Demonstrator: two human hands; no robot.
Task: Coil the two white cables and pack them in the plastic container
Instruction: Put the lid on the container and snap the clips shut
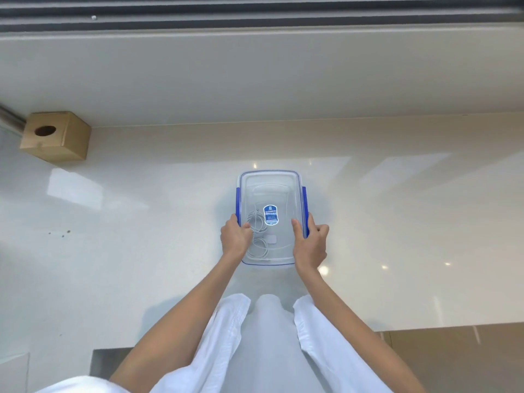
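Cables point(256, 234) sit coiled inside the container point(270, 259), two white loops against its left side, one farther from the person and one nearer, seen through the clear lid point(272, 182). A small white block point(271, 239) lies just beside the nearer loop; whether it belongs to a cable I cannot tell. The lid is on top, blue-edged, with a blue label point(270, 214) near its middle. Blue clips run down both long sides: the left clip point(238, 202) and the right clip point(304, 205) both lie flat against the walls.

Now the hands. The left hand point(234, 239) is on the container's near left edge, grip wrapped over the rim with the thumb on the lid and the fingers down the side. The right hand point(310, 245) mirrors it on the near right edge, grip clamped on the rim at the lower end of the right clip, thumb lying on the lid. Both forearms are bare and reach in from below.

The container rests on a glossy white surface point(141, 222), roughly centred, with ceiling lights reflected around it. White trousers point(226, 336) show at the bottom. Well apart, at the far left against the wall, stands a small cardboard box point(56, 136) with a round hole in its top.
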